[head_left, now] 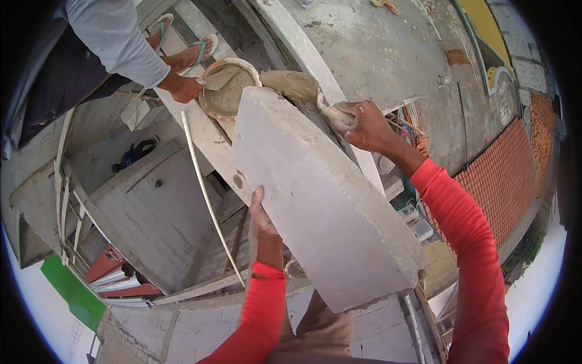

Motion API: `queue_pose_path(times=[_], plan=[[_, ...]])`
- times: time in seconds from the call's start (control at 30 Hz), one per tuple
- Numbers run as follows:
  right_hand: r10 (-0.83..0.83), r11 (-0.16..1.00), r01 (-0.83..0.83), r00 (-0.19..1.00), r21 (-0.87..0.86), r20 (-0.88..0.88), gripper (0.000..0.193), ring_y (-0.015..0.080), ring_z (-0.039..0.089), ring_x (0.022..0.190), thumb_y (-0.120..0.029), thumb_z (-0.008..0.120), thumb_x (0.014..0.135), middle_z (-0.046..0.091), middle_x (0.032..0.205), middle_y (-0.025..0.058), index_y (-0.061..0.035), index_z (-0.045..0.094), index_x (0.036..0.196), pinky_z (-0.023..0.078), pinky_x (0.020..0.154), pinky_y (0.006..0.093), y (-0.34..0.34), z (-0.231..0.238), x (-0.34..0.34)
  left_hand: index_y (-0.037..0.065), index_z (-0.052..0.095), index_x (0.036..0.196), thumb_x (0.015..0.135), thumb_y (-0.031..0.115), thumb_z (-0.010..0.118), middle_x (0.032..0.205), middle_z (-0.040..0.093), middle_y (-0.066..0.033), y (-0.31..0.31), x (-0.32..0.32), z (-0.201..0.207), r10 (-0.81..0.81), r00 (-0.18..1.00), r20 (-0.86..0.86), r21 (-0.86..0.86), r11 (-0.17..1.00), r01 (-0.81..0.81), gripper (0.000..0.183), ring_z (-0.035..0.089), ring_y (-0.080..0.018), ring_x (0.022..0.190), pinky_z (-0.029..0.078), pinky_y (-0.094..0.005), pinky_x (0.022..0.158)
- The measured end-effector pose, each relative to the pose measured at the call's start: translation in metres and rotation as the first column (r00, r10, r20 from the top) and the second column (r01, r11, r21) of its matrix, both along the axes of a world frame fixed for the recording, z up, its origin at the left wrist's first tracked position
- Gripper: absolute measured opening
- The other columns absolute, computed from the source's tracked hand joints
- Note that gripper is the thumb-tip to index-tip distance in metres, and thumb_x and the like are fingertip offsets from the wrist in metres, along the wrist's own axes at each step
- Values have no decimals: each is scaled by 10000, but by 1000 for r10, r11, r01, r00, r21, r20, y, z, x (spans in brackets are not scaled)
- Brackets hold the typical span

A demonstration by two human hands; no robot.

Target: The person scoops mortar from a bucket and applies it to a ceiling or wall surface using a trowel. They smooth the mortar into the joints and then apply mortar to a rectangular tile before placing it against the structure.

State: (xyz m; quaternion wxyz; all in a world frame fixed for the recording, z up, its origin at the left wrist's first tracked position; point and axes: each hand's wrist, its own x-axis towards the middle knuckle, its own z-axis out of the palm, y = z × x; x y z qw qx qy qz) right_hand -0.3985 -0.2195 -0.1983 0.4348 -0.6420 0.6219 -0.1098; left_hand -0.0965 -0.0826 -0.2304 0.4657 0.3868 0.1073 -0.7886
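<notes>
A large pale grey building block (315, 194) lies tilted across the middle, resting on or just over the top of a narrow wall (212, 145). My left hand (263, 213) grips its left side, the fingers partly hidden beneath it. Beyond the block's right edge, my right hand (364, 124) is closed round the pale, mortar-crusted handle of what looks like a trowel (334, 116). Wet grey mortar (291, 85) is heaped at the block's far end, by that tool. A round bucket of mortar (229, 97) stands left of the heap.
A co-worker's hand (185, 88) holds another trowel (219, 79) in the bucket. Left of the wall is a deep drop to a lower level, crossed by a thin pale pole (203, 182). To the right lie a concrete slab (376, 48) and orange roof tiles (494, 182) lower down.
</notes>
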Motion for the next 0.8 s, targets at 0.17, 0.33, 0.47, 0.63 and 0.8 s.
queue_pose_path(times=[0.17, 0.33, 0.47, 0.63, 0.8], plan=[[42, 980, -83, 975, -183, -218, 600, 430, 721, 1046, -142, 792, 727, 726, 1223, 284, 60, 705, 1285, 573, 963, 473, 70, 25, -43, 82, 444, 1568, 896, 519, 680, 1428, 583, -146, 14, -42, -9, -120, 983, 136, 41, 993, 115, 836, 576, -357, 1277, 503, -512, 1057], [-70, 980, 23, 971, -199, -230, 569, 349, 705, 871, -185, 805, 800, 722, 1046, 144, -51, 697, 1343, 565, 736, 456, 159, 64, -60, 80, 478, 1543, 1026, 566, 486, 1408, 623, -140, 31, -62, -4, -206, 963, 176, 202, 965, 170, 709, 631, -325, 1247, 555, -483, 1013], [-122, 987, 105, 983, -122, -140, 529, 317, 678, 776, -192, 802, 810, 686, 942, 102, -72, 713, 1317, 549, 661, 450, 205, 102, -64, 88, 482, 1544, 1037, 565, 474, 1413, 623, -129, 37, -67, -3, -197, 977, 78, 227, 958, 175, 697, 612, -319, 1276, 536, -484, 1039], [-134, 988, 122, 982, -96, -132, 541, 336, 716, 834, -185, 799, 773, 731, 993, 153, -43, 717, 1289, 579, 747, 460, 225, 129, -69, 81, 488, 1541, 1022, 557, 492, 1401, 631, -125, 41, -54, -7, -182, 972, 146, 150, 976, 160, 704, 627, -314, 1248, 543, -471, 1028], [-151, 988, 147, 936, -34, -319, 615, 401, 739, 974, -184, 790, 714, 734, 1211, 261, -11, 711, 1299, 579, 876, 481, 142, 38, -52, 69, 486, 1539, 1007, 513, 508, 1389, 638, -137, 38, -4, -15, -154, 964, 217, 134, 983, 127, 693, 653, -318, 1208, 563, -466, 1002]])
